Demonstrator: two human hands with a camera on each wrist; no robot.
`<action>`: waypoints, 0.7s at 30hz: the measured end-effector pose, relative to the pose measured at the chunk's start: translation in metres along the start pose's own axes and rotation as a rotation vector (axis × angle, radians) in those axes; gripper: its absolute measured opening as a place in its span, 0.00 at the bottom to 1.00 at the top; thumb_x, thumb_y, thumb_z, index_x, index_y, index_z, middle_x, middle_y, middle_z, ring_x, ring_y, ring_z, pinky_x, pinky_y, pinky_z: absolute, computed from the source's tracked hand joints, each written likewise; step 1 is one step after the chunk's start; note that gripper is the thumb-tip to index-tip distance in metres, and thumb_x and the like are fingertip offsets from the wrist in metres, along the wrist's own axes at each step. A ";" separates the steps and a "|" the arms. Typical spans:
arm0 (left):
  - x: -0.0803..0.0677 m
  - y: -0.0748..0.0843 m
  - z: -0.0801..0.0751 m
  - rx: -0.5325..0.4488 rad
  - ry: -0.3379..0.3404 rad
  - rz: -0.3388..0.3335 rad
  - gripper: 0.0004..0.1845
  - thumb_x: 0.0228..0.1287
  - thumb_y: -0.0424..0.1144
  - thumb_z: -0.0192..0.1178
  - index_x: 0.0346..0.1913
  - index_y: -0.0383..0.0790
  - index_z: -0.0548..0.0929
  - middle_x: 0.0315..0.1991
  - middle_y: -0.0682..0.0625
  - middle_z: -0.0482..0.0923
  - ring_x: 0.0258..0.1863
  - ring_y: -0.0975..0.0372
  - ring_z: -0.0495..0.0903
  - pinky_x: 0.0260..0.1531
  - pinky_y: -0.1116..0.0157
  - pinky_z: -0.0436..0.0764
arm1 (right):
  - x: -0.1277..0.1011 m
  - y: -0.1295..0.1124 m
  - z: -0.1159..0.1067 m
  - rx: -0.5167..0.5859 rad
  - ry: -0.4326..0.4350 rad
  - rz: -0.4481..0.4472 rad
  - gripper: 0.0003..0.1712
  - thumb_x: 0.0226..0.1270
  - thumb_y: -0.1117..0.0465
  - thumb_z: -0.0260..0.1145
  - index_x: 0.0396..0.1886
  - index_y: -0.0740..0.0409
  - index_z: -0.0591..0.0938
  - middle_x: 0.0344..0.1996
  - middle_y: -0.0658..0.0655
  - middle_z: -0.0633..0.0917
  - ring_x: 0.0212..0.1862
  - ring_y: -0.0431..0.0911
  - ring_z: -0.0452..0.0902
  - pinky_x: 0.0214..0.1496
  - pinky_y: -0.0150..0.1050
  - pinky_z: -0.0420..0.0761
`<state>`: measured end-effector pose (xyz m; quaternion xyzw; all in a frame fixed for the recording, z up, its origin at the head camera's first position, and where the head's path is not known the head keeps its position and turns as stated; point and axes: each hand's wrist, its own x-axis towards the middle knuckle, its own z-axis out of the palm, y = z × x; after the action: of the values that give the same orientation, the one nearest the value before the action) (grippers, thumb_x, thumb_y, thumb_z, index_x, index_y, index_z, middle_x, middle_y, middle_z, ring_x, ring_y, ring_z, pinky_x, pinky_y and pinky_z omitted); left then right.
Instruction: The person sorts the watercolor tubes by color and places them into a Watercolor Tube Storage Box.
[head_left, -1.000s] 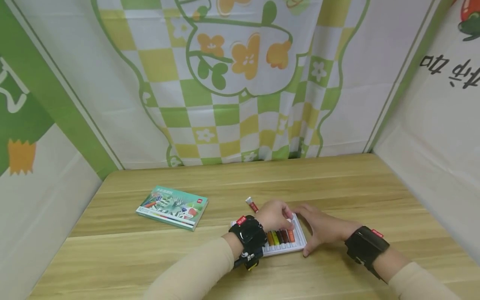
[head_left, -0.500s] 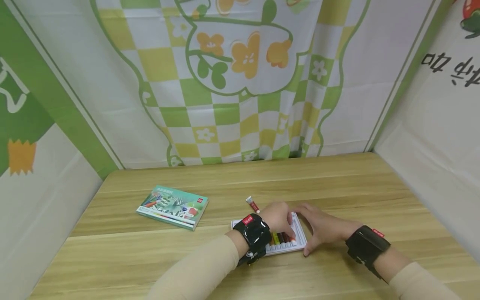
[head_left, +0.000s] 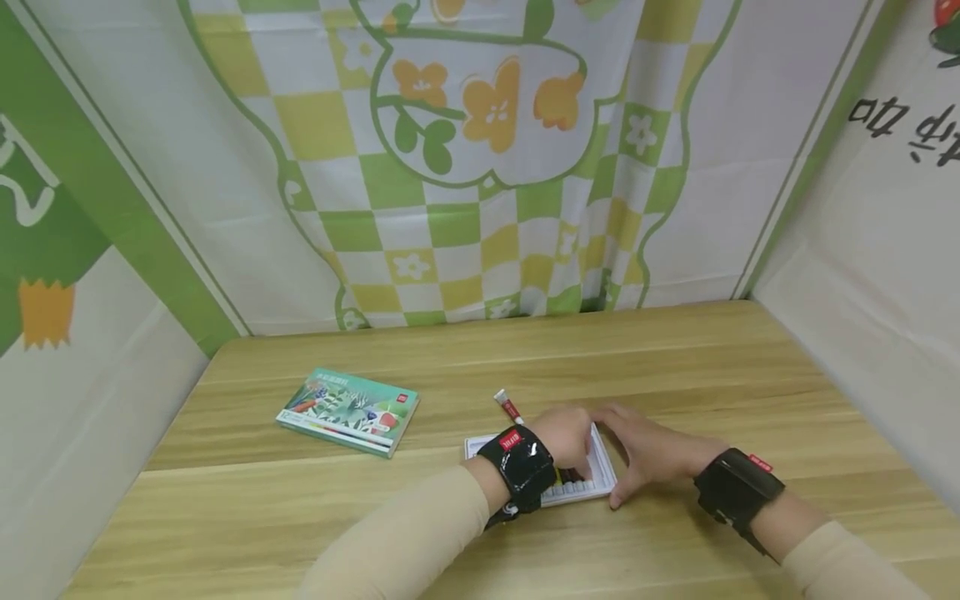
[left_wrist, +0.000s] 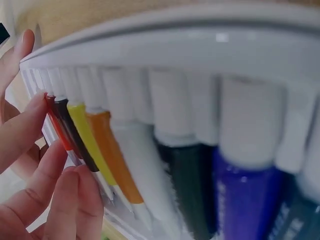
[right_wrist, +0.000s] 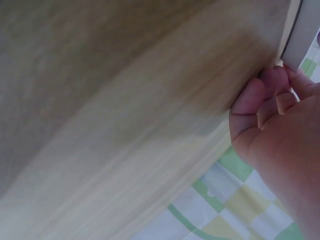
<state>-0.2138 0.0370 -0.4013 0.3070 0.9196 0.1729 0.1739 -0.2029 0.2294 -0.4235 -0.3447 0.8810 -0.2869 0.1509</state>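
Note:
A white tray [head_left: 603, 477] of paint tubes lies on the table under my left hand [head_left: 564, 437]. In the left wrist view, the thumb and fingers pinch an orange-red paint tube [left_wrist: 59, 127] lengthwise at the tray's end slot. Beside it sit a dark brown tube [left_wrist: 75, 132], a yellow tube [left_wrist: 90, 140], an orange tube [left_wrist: 112, 155] and several more. My right hand [head_left: 652, 450] grips the tray's right end, thumb at the near corner, fingers at the far one. The right wrist view shows this hand's curled fingers next to the tray edge.
A loose dark red paint tube [head_left: 510, 407] lies on the table just behind the tray. Further left rests a teal box with plant pictures [head_left: 348, 412]. Behind the wooden table [head_left: 262, 517] hangs a checked curtain [head_left: 450, 250].
My left hand has shifted slightly right and lowered over the right end of the tray, covering the orange-red tube in the head view. The right hand keeps its hold on the tray.

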 end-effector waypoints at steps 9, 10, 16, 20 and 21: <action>-0.008 0.000 0.000 0.001 0.013 0.025 0.11 0.47 0.35 0.81 0.21 0.41 0.86 0.18 0.58 0.76 0.21 0.67 0.72 0.23 0.73 0.70 | -0.002 0.002 0.001 0.002 -0.006 0.008 0.65 0.36 0.43 0.87 0.71 0.67 0.66 0.67 0.67 0.68 0.67 0.64 0.65 0.68 0.65 0.67; -0.009 0.000 0.000 0.006 0.009 0.035 0.10 0.48 0.36 0.81 0.23 0.41 0.87 0.19 0.58 0.78 0.22 0.67 0.73 0.24 0.73 0.71 | -0.002 0.003 0.002 0.003 -0.005 0.008 0.65 0.36 0.43 0.87 0.71 0.67 0.66 0.67 0.67 0.68 0.67 0.64 0.65 0.68 0.64 0.67; -0.010 -0.013 -0.004 -0.063 0.004 0.048 0.06 0.54 0.36 0.77 0.31 0.40 0.89 0.23 0.59 0.78 0.24 0.68 0.73 0.24 0.73 0.71 | -0.002 0.001 0.002 0.018 -0.013 0.011 0.65 0.38 0.43 0.87 0.71 0.68 0.65 0.67 0.67 0.68 0.67 0.64 0.65 0.68 0.65 0.67; -0.012 -0.028 -0.012 -0.119 0.056 0.012 0.06 0.55 0.34 0.75 0.33 0.40 0.87 0.25 0.58 0.77 0.25 0.67 0.74 0.27 0.71 0.73 | 0.000 0.002 0.000 0.022 -0.029 0.023 0.66 0.39 0.44 0.87 0.72 0.69 0.64 0.68 0.68 0.67 0.68 0.66 0.64 0.68 0.66 0.66; -0.012 -0.031 -0.015 -0.138 0.071 0.002 0.06 0.55 0.33 0.75 0.33 0.40 0.87 0.25 0.57 0.78 0.26 0.67 0.75 0.28 0.70 0.74 | 0.000 0.002 -0.001 0.020 -0.031 0.027 0.66 0.39 0.44 0.88 0.72 0.70 0.63 0.68 0.69 0.66 0.68 0.67 0.63 0.68 0.66 0.65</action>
<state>-0.2266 0.0025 -0.3992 0.2888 0.9108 0.2467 0.1618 -0.2043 0.2305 -0.4242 -0.3355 0.8802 -0.2884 0.1717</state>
